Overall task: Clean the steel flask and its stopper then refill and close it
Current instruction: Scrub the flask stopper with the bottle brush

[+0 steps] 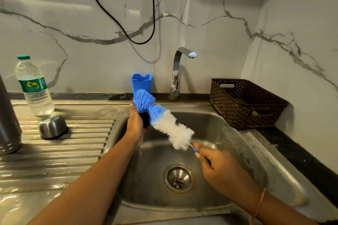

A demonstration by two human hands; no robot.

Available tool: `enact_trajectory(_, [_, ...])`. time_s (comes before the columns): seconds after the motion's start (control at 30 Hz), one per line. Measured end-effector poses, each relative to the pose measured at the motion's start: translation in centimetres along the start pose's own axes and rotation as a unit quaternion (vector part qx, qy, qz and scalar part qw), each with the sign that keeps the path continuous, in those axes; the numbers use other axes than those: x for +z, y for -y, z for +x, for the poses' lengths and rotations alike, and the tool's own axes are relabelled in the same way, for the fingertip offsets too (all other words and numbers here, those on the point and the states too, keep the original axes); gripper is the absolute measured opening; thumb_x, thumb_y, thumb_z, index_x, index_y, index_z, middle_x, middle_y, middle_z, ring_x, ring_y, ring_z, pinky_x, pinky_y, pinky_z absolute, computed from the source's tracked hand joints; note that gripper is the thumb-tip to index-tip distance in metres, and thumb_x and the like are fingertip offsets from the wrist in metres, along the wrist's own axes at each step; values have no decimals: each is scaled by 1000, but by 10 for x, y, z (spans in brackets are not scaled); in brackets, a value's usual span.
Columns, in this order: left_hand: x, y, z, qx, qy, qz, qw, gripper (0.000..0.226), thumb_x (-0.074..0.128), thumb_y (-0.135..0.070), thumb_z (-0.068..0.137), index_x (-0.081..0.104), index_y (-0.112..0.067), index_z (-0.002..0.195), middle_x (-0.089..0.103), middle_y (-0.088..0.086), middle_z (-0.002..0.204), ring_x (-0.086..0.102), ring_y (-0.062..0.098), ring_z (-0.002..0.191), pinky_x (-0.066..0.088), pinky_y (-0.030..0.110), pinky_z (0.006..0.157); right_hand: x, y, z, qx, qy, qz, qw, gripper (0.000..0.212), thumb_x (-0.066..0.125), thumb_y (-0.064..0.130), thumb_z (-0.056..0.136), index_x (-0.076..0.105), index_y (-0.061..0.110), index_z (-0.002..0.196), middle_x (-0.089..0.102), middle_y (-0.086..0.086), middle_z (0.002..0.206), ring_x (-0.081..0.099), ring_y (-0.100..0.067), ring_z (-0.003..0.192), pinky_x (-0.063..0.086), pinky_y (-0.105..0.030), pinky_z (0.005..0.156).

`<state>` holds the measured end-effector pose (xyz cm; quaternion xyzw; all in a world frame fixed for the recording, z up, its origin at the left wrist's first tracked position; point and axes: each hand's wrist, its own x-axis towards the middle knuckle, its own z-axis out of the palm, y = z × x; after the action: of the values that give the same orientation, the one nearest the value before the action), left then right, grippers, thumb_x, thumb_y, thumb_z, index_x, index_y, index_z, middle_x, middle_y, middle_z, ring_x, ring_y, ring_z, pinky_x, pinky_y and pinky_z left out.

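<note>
Brush (pixel 164 122) over stopper (pixel 145 119); bottle (pixel 34 86), basket (pixel 236 113) aside

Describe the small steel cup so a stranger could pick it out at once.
Left of the sink lies a ribbed draining board. On it, before the clear water bottle, sits the steel cup, mouth down. It is squat; the flask nearby is tall.

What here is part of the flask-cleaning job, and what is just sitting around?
In use: stopper in left hand, brush in right hand, flask, steel cup, sink, tap, water bottle (maybe for refilling).
Lying about: basket, blue holder, cable.
</note>
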<state>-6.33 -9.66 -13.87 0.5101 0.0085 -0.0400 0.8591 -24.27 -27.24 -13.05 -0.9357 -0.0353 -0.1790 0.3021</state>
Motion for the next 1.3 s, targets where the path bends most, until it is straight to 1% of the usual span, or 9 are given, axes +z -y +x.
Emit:
enact_trajectory(0.13, [2, -8, -4, 7, 25, -53, 998, 68, 31, -67, 87, 51, -17, 128, 65, 8, 115, 65, 17, 94, 55, 28, 72, -5, -5, 16, 65, 12, 25, 997, 39, 45, 24, 99, 48, 20, 137, 56, 8, 132, 51, 1, 111, 31, 4, 78])
enact_trajectory(0.23, [-1, -13, -6, -17, 8, -82, 996, 60, 61, -45, 82, 46, -6, 126, 60, 16, 116, 64, 20, 87, 58, 24, 65, -7, -4, 23, 94, 26, 51, 994, 38, 43, 24, 99, 48, 18, 137, 56, 5, 132, 51, -5, 115, 33, -4, 85])
enact_trajectory(0.33, [-3, -16, -4, -64, -1, -130, 990, 37, 66, -14, 85, 51, -2, 117, 57, 18, 112, 62, 19, 81, 56, 21, 58, -9, 4, 31, 104, 8, 81, 991, 27, 44, 22, 99, 62, 10, 115, 65, 0, 82, 58, -12, 74, 41, -25, 68])
enact_trajectory(0.53, [-5, -14, -4, -129, -2, -74, 989, 40, 51, -54, 90, 62, -21, 109, 62, 0, 87, 47, 8, 68, 36, 19, 57, -7, 12, 53, 140, -37, 160, 976, 26, 43, 20, 98, 62, 2, 97, 39, 3, 53, 33, -3, 33, 24, -16, 39])
enact_trajectory(0.7, [-5, -23, -1, -156, 16, -269, 950, 42, 42, -34, 100, 49, -5, 129, 62, 18, 96, 62, 22, 79, 56, 25, 59, 11, 15, 39, 96, 9, 123, 988, 25, 45, 21, 98, 63, 6, 109, 55, 3, 65, 46, -1, 52, 39, -29, 55])
enact_trajectory(0.83, [-10, -23, 2, -124, 28, -308, 943, 36, 40, -27, 101, 50, -7, 129, 66, 17, 97, 69, 25, 81, 58, 38, 68, 20, 21, 22, 36, 44, 37, 998, 32, 44, 28, 98, 58, 17, 125, 67, -4, 114, 61, -20, 106, 46, -36, 95])
enact_trajectory(0.97, [-14, -22, 6, -110, 25, -320, 941, 41, 32, -34, 102, 52, -6, 124, 65, 20, 102, 66, 27, 89, 55, 37, 83, 20, 17, 26, 53, 38, 14, 998, 37, 43, 28, 99, 53, 19, 133, 61, -3, 128, 55, -20, 119, 41, -32, 102])
enact_trajectory(1.1, [-10, -25, 9, -109, -12, -286, 952, 44, 34, -39, 101, 49, -4, 123, 57, 21, 107, 58, 26, 86, 56, 26, 63, 17, 7, 33, 95, 26, 40, 994, 39, 44, 25, 99, 49, 16, 137, 54, 1, 137, 48, -13, 127, 32, -17, 102])
enact_trajectory(1.3, [-18, -21, 16, -85, -30, -285, 954, 43, 38, -32, 102, 49, -4, 133, 61, 19, 124, 61, 27, 113, 47, 41, 101, 18, 14, 24, 37, 33, -14, 999, 38, 44, 29, 98, 51, 22, 135, 61, -1, 128, 54, -18, 120, 41, -32, 102])
